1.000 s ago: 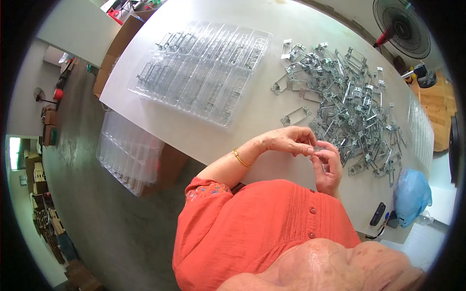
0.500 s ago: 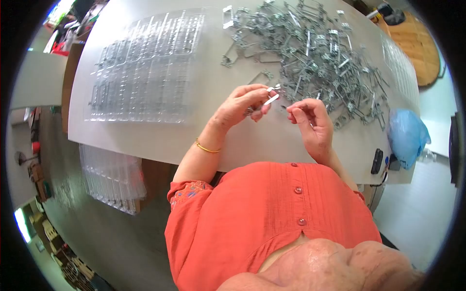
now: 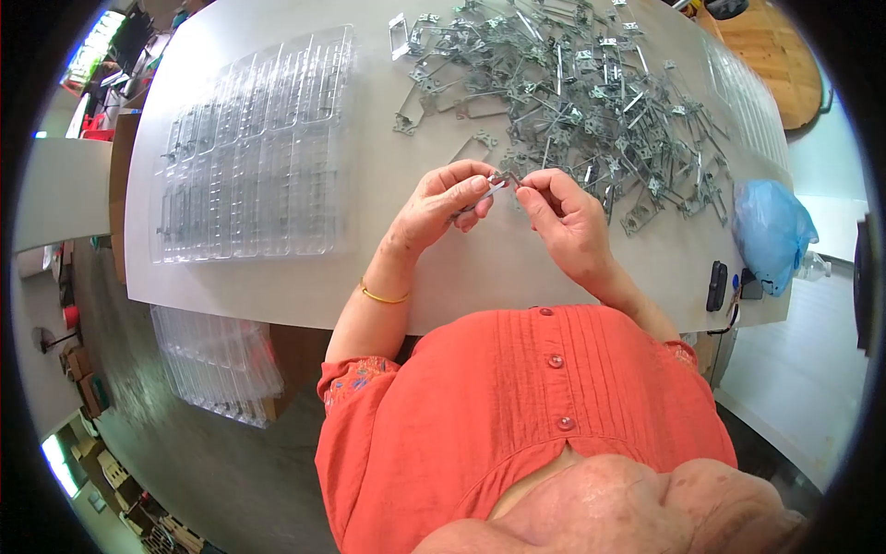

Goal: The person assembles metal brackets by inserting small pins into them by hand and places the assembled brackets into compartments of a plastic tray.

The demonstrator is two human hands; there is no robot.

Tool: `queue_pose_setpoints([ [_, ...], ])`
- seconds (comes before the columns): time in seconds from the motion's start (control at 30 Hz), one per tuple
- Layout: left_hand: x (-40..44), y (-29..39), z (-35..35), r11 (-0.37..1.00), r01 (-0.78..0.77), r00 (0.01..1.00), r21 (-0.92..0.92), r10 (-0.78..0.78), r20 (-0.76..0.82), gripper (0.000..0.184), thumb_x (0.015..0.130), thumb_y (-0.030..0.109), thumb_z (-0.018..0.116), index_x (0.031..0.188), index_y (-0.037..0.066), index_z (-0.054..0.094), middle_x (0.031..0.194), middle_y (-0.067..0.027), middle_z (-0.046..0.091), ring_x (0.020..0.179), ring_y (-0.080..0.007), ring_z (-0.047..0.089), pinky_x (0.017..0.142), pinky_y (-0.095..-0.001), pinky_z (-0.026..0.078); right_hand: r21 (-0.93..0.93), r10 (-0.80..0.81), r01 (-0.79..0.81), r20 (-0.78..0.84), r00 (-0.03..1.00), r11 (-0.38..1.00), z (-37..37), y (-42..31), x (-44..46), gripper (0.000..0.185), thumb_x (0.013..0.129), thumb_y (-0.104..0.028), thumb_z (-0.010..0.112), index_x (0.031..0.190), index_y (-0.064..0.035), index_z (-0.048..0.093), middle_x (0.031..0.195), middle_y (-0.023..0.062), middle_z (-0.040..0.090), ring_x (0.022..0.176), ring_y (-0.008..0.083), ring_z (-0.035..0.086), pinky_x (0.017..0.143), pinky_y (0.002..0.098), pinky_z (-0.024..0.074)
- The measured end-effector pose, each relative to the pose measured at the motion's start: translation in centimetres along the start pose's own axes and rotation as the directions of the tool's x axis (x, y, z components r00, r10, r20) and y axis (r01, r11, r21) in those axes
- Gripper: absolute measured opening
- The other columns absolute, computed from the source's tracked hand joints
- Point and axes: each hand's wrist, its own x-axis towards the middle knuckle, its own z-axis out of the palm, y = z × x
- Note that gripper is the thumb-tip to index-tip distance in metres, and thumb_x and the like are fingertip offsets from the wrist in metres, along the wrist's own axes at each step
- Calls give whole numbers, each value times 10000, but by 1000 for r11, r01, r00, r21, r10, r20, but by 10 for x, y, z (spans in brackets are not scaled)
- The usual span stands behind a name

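My left hand [image 3: 439, 209] is closed around a thin, silvery metal bracket [image 3: 495, 190], whose bright strip sticks out past the thumb. Most of that bracket is hidden by the fingers. Close on its right, my right hand [image 3: 565, 222] is pinched at the bracket's upper end, with a small dark metal part [image 3: 517, 180] at its fingertips, too small to name. Just beyond both hands lies a heap of similar metal brackets [image 3: 572, 102], tangled together. A single loose bracket [image 3: 474, 146] rests at the heap's near edge.
Clear plastic trays [image 3: 254, 148] with rows of metal pieces lie on the left of the white table [image 3: 388, 268]. More clear trays [image 3: 217, 360] stand below the table edge. At the right are a blue plastic bag [image 3: 771, 235], a black object [image 3: 716, 286] and another clear tray [image 3: 749, 102].
My right hand has moved left and up, so its fingertips now meet the bracket in my left hand. The view has shifted slightly.
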Motion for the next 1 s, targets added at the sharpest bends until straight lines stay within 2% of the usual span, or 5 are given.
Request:
queue_pose_setpoints([
  [0.17,0,0,-1,996,29,999,83,-28,-20,322,1032,295,650,1229,40,655,808,-11,608,631,-64,458,557,-220,358,20,23,-23,-7,1000,1000,1,0,-1,96,1017,-120,665,1063,-37,651,735,-38,564,654,21,456,557,234,386],
  [0.37,-1,1,-3,979,40,998,200,-30,-51,335,993,309,704,1202,48,677,832,4,634,672,-55,498,584,-219,383,4,68,-68,31,997,998,-5,-6,-4,212,1020,-120,652,1209,-38,597,736,-28,577,659,30,476,589,234,409],
  [0.57,-3,10,9,934,65,998,350,-51,-48,432,906,378,793,1188,63,707,854,37,647,746,-42,550,628,-212,414,140,102,-118,115,988,983,-6,-7,-4,310,1044,-152,621,1311,-24,532,737,-3,608,670,61,544,623,246,453],
  [0.8,-4,12,11,917,51,998,396,-63,18,449,896,368,819,1166,30,700,855,56,644,748,-25,529,631,-220,402,281,230,-304,267,936,911,-10,5,-2,264,1066,-211,601,1249,-26,557,774,8,635,685,65,560,625,240,475],
  [1.0,-1,7,10,885,35,997,465,-63,47,430,892,351,825,1137,17,709,808,42,632,722,-34,531,620,-235,416,285,284,-355,262,922,890,-13,0,-3,171,1057,-208,620,1159,-71,610,848,-24,620,740,52,589,655,240,504],
])
